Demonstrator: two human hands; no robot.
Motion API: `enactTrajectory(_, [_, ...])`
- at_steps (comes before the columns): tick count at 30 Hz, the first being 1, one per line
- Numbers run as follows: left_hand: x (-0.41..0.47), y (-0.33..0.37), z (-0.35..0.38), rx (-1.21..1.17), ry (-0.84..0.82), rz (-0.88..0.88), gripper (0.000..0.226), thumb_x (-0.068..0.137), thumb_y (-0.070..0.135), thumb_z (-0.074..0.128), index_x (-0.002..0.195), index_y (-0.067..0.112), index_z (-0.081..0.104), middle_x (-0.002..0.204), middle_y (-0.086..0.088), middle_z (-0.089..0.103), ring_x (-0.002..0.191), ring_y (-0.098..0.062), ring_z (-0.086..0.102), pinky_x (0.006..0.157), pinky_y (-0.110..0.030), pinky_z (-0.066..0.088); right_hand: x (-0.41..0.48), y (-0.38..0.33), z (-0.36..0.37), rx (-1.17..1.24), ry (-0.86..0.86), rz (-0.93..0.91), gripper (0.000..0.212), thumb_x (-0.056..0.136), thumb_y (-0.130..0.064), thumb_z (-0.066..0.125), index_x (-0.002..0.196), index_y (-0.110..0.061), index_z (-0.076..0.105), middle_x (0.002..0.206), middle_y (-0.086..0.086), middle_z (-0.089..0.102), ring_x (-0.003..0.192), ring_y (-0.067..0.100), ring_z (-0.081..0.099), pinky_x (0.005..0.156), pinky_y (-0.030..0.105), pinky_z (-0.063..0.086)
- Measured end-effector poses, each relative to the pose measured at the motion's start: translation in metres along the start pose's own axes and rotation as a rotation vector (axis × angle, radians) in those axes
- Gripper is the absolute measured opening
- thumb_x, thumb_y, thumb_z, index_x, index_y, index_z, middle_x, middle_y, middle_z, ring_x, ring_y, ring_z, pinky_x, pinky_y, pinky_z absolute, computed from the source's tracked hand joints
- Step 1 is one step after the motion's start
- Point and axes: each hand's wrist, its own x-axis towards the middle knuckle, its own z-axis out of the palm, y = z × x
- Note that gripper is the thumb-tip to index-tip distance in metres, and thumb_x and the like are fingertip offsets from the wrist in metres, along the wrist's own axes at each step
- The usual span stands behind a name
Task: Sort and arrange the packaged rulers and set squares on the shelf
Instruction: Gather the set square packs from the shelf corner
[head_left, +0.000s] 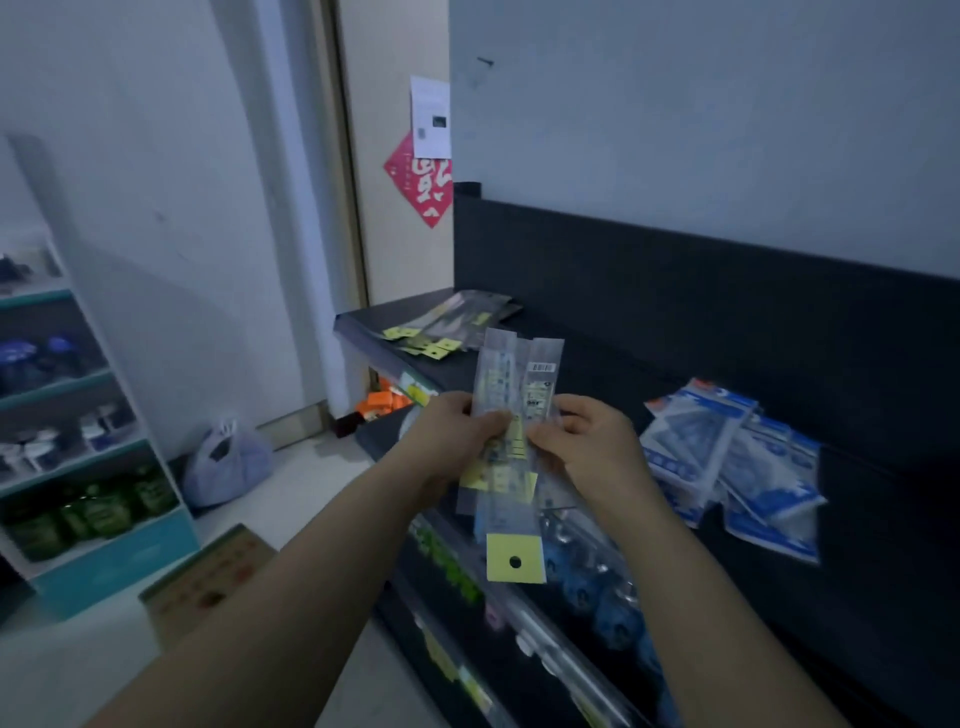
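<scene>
Packets of rulers (519, 384), fanned mid-frame, pinched by left hand (457, 434) and right hand (597, 441) over shelf (649, 364) edge. Could slide apart and drop if loosened, given slick wrappers.

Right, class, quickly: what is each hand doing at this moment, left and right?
Left hand: grips the bundle of packaged rulers from its left side.
Right hand: pinches the same bundle at its right edge.
</scene>
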Motion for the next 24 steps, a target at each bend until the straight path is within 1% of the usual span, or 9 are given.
enactTrajectory(2, [0.021, -0.004, -0.017, -0.007, 0.013, -0.011, 0.020, 0.090, 0.024, 0.064, 0.099, 0.007, 0.066, 0.095, -0.015, 0.071, 0.089, -0.032, 0.069, 0.082, -0.047, 0.057, 0.024, 0.000, 0.020, -0.009, 0.000, 0.007, 0.053, 0.082, -0.012, 0.073, 0.130, -0.006, 0.050, 0.104, 0.007, 0.068, 0.082, 0.020, 0.069, 0.064, 0.029, 0.057])
enactTrajectory(5, [0.057, -0.010, -0.035, -0.005, 0.042, -0.019, 0.017, 0.090, 0.024, 0.064, 0.093, 0.007, 0.065, 0.095, -0.018, 0.071, 0.089, -0.034, 0.069, 0.081, -0.049, 0.057, 0.064, 0.002, 0.042, -0.047, -0.005, 0.012, 0.058, 0.080, -0.015, 0.075, 0.132, -0.009, 0.051, 0.104, 0.006, 0.069, 0.086, 0.021, 0.069, 0.074, 0.036, 0.059])
enactTrajectory(9, [0.113, -0.013, -0.049, 0.035, 0.073, -0.003, 0.023, 0.090, 0.028, 0.064, 0.100, 0.007, 0.065, 0.095, -0.014, 0.070, 0.087, -0.030, 0.069, 0.082, -0.047, 0.057, 0.120, 0.003, 0.061, -0.082, 0.011, -0.003, 0.046, 0.080, -0.013, 0.074, 0.123, -0.009, 0.057, 0.100, 0.006, 0.070, 0.086, 0.021, 0.069, 0.072, 0.033, 0.057])
enactTrajectory(12, [0.158, -0.012, -0.056, 0.056, 0.084, 0.018, 0.027, 0.091, 0.028, 0.062, 0.103, 0.005, 0.064, 0.097, -0.014, 0.069, 0.087, -0.027, 0.067, 0.075, -0.036, 0.055, 0.164, 0.001, 0.071, -0.087, 0.025, -0.016, 0.033, 0.081, -0.009, 0.072, 0.112, -0.010, 0.061, 0.092, 0.004, 0.071, 0.081, 0.020, 0.069, 0.073, 0.037, 0.058])
enactTrajectory(15, [0.202, -0.009, -0.061, 0.112, 0.100, 0.044, 0.028, 0.091, 0.029, 0.062, 0.101, 0.003, 0.065, 0.098, -0.017, 0.069, 0.079, -0.024, 0.064, 0.064, -0.031, 0.049, 0.210, 0.001, 0.079, -0.127, 0.048, -0.015, 0.032, 0.080, -0.009, 0.071, 0.110, -0.009, 0.061, 0.093, 0.005, 0.071, 0.083, 0.020, 0.069, 0.074, 0.038, 0.058])
enactTrajectory(17, [0.229, -0.009, -0.066, 0.128, 0.112, 0.065, 0.027, 0.090, 0.029, 0.063, 0.101, 0.004, 0.066, 0.096, -0.014, 0.070, 0.079, -0.023, 0.065, 0.068, -0.033, 0.052, 0.236, 0.000, 0.087, -0.152, 0.063, -0.024, 0.033, 0.079, -0.010, 0.071, 0.111, -0.010, 0.060, 0.095, 0.004, 0.069, 0.085, 0.020, 0.068, 0.076, 0.038, 0.058])
enactTrajectory(19, [0.256, -0.010, -0.073, 0.152, 0.126, 0.082, 0.026, 0.089, 0.029, 0.064, 0.100, 0.005, 0.066, 0.091, -0.008, 0.070, 0.080, -0.022, 0.067, 0.071, -0.035, 0.055, 0.259, -0.002, 0.094, -0.156, 0.082, -0.031, 0.031, 0.080, -0.010, 0.071, 0.107, -0.016, 0.056, 0.093, -0.001, 0.066, 0.086, 0.017, 0.066, 0.077, 0.038, 0.057])
enactTrajectory(21, [0.280, -0.013, -0.080, 0.179, 0.131, 0.097, 0.022, 0.090, 0.028, 0.064, 0.098, 0.008, 0.065, 0.087, -0.004, 0.067, 0.075, -0.018, 0.065, 0.065, -0.031, 0.052, 0.278, -0.001, 0.102, -0.157, 0.099, -0.023, 0.031, 0.081, -0.010, 0.070, 0.103, -0.022, 0.051, 0.088, -0.006, 0.062, 0.087, 0.017, 0.064, 0.079, 0.039, 0.056])
enactTrajectory(24, [0.315, -0.017, -0.089, 0.264, 0.123, 0.135, 0.027, 0.088, 0.032, 0.065, 0.102, 0.008, 0.067, 0.088, -0.003, 0.067, 0.074, -0.014, 0.063, 0.056, -0.023, 0.046, 0.304, 0.003, 0.114, -0.194, 0.137, -0.009, 0.034, 0.081, -0.011, 0.071, 0.104, -0.023, 0.049, 0.089, -0.006, 0.060, 0.085, 0.017, 0.063, 0.078, 0.038, 0.056])
